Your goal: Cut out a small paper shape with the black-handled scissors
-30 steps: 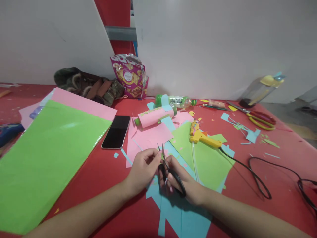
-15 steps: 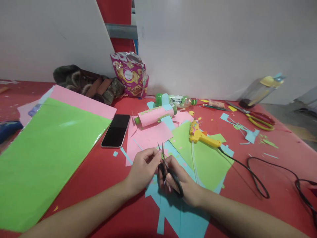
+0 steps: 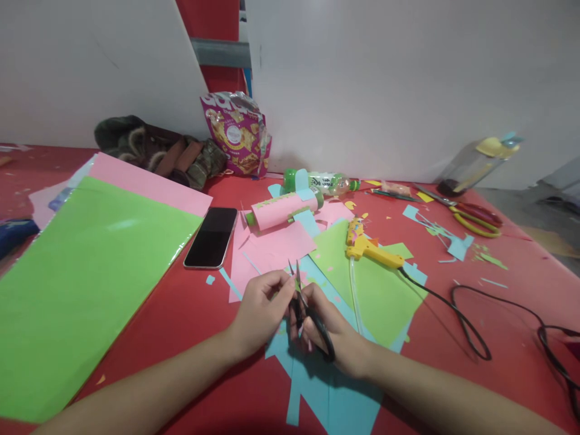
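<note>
My right hand (image 3: 333,326) grips black-handled scissors (image 3: 324,338), their narrow blades slightly apart and pointing away from me. Close against the blades, my left hand (image 3: 260,311) is closed in a pinch on a small piece of green paper (image 3: 298,286), mostly hidden by the fingers. Under both hands lie blue paper sheets (image 3: 335,393) with cut strips. Just beyond is pink paper (image 3: 272,248), and on it rests a bottle wrapped in pink paper (image 3: 278,211) with blue tabs.
A yellow glue gun (image 3: 374,251) lies on green paper (image 3: 389,302), its black cord (image 3: 466,329) trailing right. To the left are a phone (image 3: 211,237) and a large green sheet pack (image 3: 104,272). Behind stand a snack bag (image 3: 238,136), a green bottle (image 3: 324,183) and red-yellow scissors (image 3: 475,219).
Both hands and the scissors hold nearly the same pose. The whole view has shifted very slightly.
</note>
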`<state>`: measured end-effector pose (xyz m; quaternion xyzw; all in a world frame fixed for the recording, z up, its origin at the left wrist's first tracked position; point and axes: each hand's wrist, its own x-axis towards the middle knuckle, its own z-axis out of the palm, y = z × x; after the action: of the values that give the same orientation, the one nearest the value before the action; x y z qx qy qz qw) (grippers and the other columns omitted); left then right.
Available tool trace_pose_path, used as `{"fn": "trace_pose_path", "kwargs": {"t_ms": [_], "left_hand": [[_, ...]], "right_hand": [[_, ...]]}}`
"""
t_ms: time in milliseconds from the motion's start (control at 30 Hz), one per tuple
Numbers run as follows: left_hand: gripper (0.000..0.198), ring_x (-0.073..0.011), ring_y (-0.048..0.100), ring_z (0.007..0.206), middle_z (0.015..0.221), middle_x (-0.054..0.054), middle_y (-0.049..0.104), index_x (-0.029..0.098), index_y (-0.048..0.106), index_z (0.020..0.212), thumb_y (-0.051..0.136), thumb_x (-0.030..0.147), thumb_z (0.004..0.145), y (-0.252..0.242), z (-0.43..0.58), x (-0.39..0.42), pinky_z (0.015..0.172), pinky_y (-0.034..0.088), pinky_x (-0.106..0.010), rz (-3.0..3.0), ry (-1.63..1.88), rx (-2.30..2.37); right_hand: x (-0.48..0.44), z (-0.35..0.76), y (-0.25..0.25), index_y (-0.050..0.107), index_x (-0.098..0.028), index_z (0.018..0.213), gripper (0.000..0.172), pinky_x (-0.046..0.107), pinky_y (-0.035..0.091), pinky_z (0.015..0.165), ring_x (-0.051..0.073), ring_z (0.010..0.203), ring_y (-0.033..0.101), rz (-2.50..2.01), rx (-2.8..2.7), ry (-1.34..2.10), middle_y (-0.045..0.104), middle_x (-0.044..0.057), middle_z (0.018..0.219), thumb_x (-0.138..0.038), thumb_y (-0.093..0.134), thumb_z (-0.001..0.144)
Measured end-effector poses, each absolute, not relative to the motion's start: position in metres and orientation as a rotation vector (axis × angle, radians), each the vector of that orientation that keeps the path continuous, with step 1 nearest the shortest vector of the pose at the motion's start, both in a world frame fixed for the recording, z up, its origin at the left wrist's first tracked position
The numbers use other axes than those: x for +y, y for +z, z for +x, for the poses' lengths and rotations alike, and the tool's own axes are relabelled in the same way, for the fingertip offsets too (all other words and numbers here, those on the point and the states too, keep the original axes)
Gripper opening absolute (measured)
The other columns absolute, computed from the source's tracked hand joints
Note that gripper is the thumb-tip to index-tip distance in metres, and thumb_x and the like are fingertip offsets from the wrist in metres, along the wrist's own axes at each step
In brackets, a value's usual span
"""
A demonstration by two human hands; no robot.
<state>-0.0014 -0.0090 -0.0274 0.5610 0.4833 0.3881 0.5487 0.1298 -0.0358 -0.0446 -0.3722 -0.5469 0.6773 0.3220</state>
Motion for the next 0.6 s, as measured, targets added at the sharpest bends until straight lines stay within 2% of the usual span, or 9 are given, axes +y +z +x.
{"fn": "trace_pose_path", "kwargs": {"t_ms": [600], "left_hand": [[0.026,-0.0062,0.039,0.042,0.045,0.006,0.038,0.016,0.038,0.050,0.043,0.027,0.073,-0.0285,-0.0026,-0.0077,0.042,0.033,-0.018,1.316,0.911,1.172]], "right_hand": [[-0.0347,0.1310,-0.0490,0.028,-0.023,0.076,0.046,0.022,0.028,0.044,0.007,0.047,0.032,-0.990,-1.453,1.771,0.040,-0.006,0.062,-0.066,0.040,0.068]]}}
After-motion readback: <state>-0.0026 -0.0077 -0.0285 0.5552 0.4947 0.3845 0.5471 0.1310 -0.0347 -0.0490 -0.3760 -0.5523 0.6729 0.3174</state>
